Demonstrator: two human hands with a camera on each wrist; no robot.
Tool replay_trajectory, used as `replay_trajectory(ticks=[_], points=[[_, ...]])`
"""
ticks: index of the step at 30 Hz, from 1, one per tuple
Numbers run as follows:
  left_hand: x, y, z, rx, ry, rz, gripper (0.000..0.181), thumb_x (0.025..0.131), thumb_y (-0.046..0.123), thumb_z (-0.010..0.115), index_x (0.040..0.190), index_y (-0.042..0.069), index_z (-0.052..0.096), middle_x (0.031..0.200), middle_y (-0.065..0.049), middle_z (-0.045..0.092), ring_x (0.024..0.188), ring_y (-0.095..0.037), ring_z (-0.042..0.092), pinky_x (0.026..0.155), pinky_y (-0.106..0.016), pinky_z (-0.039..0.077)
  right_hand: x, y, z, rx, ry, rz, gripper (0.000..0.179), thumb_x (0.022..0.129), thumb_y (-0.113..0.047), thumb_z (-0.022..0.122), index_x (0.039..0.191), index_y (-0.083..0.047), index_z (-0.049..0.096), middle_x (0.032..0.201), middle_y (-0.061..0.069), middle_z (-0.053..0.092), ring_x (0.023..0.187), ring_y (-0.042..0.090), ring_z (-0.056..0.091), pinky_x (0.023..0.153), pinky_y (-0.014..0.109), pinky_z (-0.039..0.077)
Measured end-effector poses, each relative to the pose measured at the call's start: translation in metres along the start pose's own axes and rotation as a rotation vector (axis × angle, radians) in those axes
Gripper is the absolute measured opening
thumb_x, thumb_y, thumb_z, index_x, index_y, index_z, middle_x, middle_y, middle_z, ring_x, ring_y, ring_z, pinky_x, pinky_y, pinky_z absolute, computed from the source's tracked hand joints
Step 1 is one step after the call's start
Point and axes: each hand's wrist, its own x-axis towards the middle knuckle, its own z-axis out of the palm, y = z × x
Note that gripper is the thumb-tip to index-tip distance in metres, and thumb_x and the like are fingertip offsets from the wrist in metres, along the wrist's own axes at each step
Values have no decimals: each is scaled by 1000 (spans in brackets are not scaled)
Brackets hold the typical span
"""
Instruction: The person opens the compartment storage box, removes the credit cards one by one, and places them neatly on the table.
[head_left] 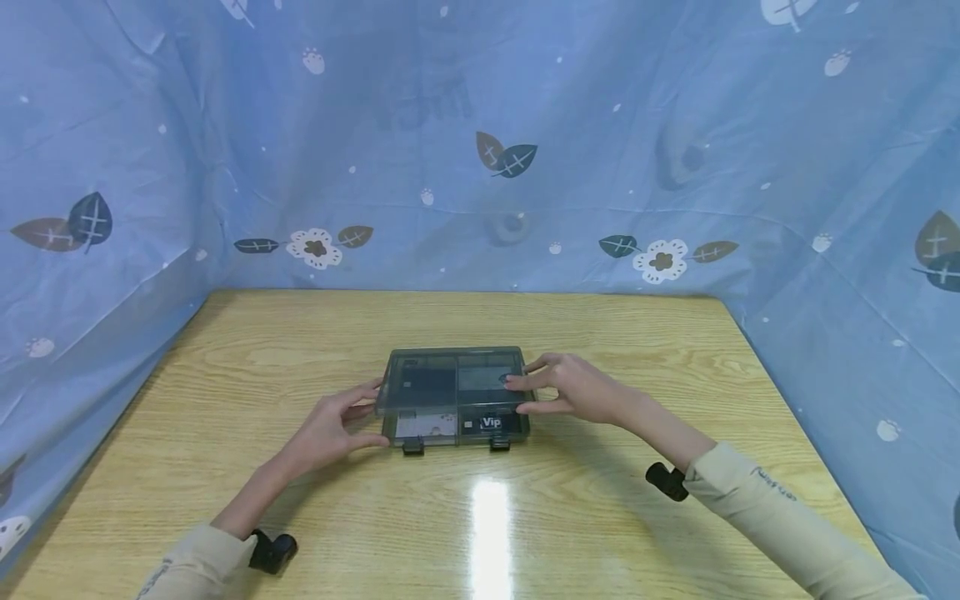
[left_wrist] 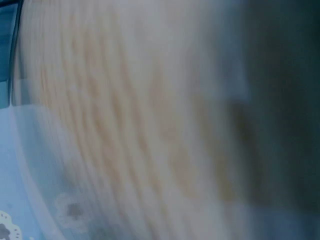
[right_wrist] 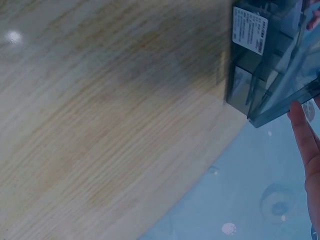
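A dark see-through plastic storage box (head_left: 456, 439) sits near the middle of the table, its lid (head_left: 420, 379) raised at an angle over the base. Through the plastic show a pale card (head_left: 426, 425) at the left and a black "Vip" card (head_left: 491, 422) at the right. My left hand (head_left: 330, 425) holds the box's left side, thumb at the front corner. On the lid's right edge, my right hand (head_left: 577, 387) grips with fingers and thumb. A finger against the lid and a white label (right_wrist: 250, 30) appear in the right wrist view. The left wrist view is blurred.
The wooden table (head_left: 300, 333) is enclosed at the back and sides by a blue patterned cloth (head_left: 480, 167). Two black latches (head_left: 413, 447) stick out at the box's front. Black devices (head_left: 272, 552) sit by both wrists.
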Motion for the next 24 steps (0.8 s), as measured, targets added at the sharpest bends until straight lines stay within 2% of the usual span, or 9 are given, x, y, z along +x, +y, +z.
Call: replay_trajectory(ticks=[3, 5, 8, 11, 14, 19, 21, 24], points=[[-2, 1, 0, 85, 21, 62, 36, 71, 19, 85, 100, 4, 70, 136, -25, 50, 113, -40, 58, 86, -37, 56, 1, 1, -4, 27, -21, 23, 38, 92, -33, 65, 121, -9, 67, 122, 4, 65, 109, 29, 62, 85, 41, 56], [-2, 1, -1, 118, 24, 81, 26, 72, 20, 84, 92, 9, 72, 133, -25, 53, 111, -40, 59, 82, -38, 57, 2, 2, -5, 54, -28, 35, 38, 92, -32, 64, 121, -8, 67, 122, 4, 65, 109, 28, 62, 81, 37, 57], [-3, 2, -2, 97, 2, 74, 19, 74, 19, 82, 90, 12, 74, 131, -26, 54, 116, -43, 55, 82, -40, 57, 4, 4, -8, 98, -32, 41, 37, 93, -32, 64, 121, -8, 67, 121, 5, 66, 107, 26, 64, 80, 33, 58], [-1, 3, -4, 116, -20, 72, 15, 74, 20, 81, 87, 16, 74, 119, -19, 64, 122, -45, 49, 86, -44, 55, 6, 7, -13, 162, -32, 67, 37, 93, -31, 64, 121, -8, 67, 120, 5, 66, 104, 22, 66, 82, 32, 57], [1, 4, -5, 145, -38, 94, 13, 75, 22, 81, 85, 18, 74, 112, -14, 68, 119, -41, 53, 88, -45, 54, 9, 10, -18, 244, -30, 109, 36, 93, -30, 64, 122, -8, 67, 120, 4, 66, 103, 19, 66, 85, 34, 57], [4, 5, -7, 77, -97, 124, 12, 77, 20, 79, 86, 14, 73, 133, -22, 54, 98, -23, 68, 82, -35, 58, 17, 18, -27, 361, -13, 162, 32, 95, -24, 63, 119, -4, 68, 117, 9, 67, 99, 21, 68, 83, 31, 57], [4, 6, -8, 38, -123, 119, 13, 78, 18, 78, 87, 12, 73, 137, -23, 50, 94, -19, 70, 81, -33, 58, 21, 22, -31, 387, 3, 195, 29, 96, -21, 62, 117, -3, 69, 114, 10, 69, 89, 20, 70, 75, 26, 58], [6, 7, -10, 36, -138, 117, 13, 78, 18, 78, 87, 10, 72, 137, -25, 49, 93, -19, 70, 83, -34, 57, 28, 28, -38, 413, 37, 254, 26, 97, -20, 60, 115, -3, 70, 111, 11, 70, 82, 17, 70, 64, 25, 55]])
